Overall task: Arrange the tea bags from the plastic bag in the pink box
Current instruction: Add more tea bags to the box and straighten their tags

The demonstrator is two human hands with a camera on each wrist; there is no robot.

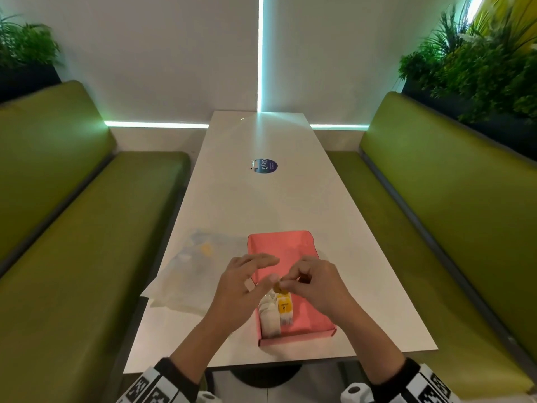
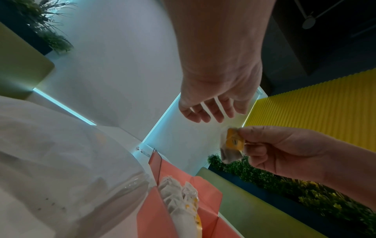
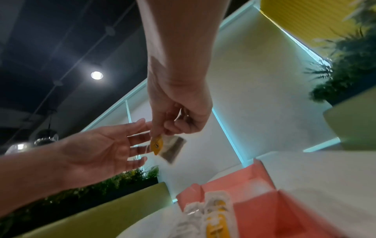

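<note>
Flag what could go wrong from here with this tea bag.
The right hand pinches the tea bag only by its top edge above the pink box, so that thin grip may slip. The open left hand hovers close and could knock it or the bags already in the near end.

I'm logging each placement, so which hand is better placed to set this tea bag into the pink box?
Right. The right hand already pinches the tea bag above the pink box; the left hand is open beside it, holding nothing.
</note>
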